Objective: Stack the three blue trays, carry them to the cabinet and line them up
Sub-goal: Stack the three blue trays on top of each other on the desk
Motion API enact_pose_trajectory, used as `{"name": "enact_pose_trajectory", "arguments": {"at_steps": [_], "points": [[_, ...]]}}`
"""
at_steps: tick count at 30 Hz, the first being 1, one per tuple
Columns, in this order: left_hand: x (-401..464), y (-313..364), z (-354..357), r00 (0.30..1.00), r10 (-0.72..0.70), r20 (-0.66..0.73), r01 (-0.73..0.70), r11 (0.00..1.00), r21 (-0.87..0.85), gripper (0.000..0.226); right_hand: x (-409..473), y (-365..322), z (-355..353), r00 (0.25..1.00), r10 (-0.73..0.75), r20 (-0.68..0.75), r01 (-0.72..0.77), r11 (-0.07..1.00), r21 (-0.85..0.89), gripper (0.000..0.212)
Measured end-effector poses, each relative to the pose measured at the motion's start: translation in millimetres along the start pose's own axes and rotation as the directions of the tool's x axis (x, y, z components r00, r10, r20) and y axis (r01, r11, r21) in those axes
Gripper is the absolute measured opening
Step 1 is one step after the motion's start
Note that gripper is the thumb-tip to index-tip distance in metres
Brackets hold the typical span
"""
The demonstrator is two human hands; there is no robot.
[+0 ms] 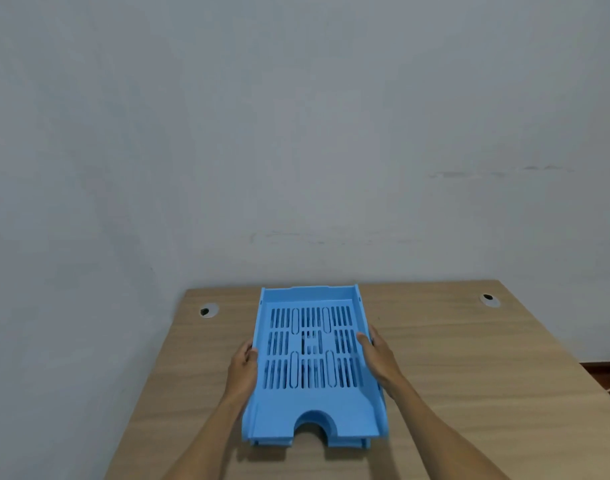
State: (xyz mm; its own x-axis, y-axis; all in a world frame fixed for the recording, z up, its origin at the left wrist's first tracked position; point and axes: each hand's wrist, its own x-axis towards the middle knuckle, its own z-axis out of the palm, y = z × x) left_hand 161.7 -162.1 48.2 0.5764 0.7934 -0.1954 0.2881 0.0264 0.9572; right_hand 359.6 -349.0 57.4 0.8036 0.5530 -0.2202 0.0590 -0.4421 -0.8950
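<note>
A stack of blue slotted trays (pixel 312 408) lies on the wooden table (pixel 470 375), its notched front edge toward me. Lower tray edges peek out under the top one at the front. My left hand (pixel 243 367) grips the stack's left wall, thumb over the rim. My right hand (pixel 378 355) grips the right wall, with the thumb inside the top tray. How many trays the stack holds is hard to tell.
The table stands against a pale grey wall. Two cable holes sit near its back edge, a left cable hole (pixel 208 310) and a right cable hole (pixel 490 299). Dark floor (pixel 605 370) shows past the table's right edge.
</note>
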Motion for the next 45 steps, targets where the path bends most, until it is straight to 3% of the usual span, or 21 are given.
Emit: {"name": "enact_pose_trajectory", "arguments": {"at_steps": [16, 24, 27, 30, 33, 39, 45], "points": [[39, -10, 9, 0.995, -0.055, 0.082, 0.054, 0.998, 0.010, 0.036, 28, 16, 17, 1.000, 0.030, -0.004, -0.030, 0.999, 0.046, 0.058], [53, -12, 1, 0.992, -0.079, 0.098, 0.081, 0.997, -0.013, 0.030, 32, 16, 16, 0.998, 0.066, 0.009, -0.067, 0.993, 0.094, 0.052], [55, -11, 0, 0.985, -0.135, 0.107, 0.145, 0.985, -0.093, 0.033, 31, 19, 11, 0.998, 0.064, 0.012, -0.065, 0.993, 0.096, 0.048], [55, -13, -3, 0.948, -0.216, 0.234, 0.251, 0.959, -0.134, 0.051, 27, 26, 7, 0.994, 0.105, -0.001, -0.104, 0.985, 0.135, 0.050], [48, -18, -6, 0.911, -0.224, 0.347, 0.291, 0.944, -0.156, 0.058, 20, 39, 9, 0.982, 0.183, 0.053, -0.190, 0.963, 0.193, 0.060], [29, -32, -8, 0.861, -0.283, 0.422, 0.408, 0.881, -0.240, 0.064, 4, 53, 16, 0.947, 0.250, 0.201, -0.311, 0.873, 0.377, 0.085], [12, -41, -7, 0.817, -0.346, 0.461, 0.514, 0.798, -0.314, 0.070, -10, 59, 21, 0.916, 0.238, 0.322, -0.386, 0.743, 0.547, 0.076]]}}
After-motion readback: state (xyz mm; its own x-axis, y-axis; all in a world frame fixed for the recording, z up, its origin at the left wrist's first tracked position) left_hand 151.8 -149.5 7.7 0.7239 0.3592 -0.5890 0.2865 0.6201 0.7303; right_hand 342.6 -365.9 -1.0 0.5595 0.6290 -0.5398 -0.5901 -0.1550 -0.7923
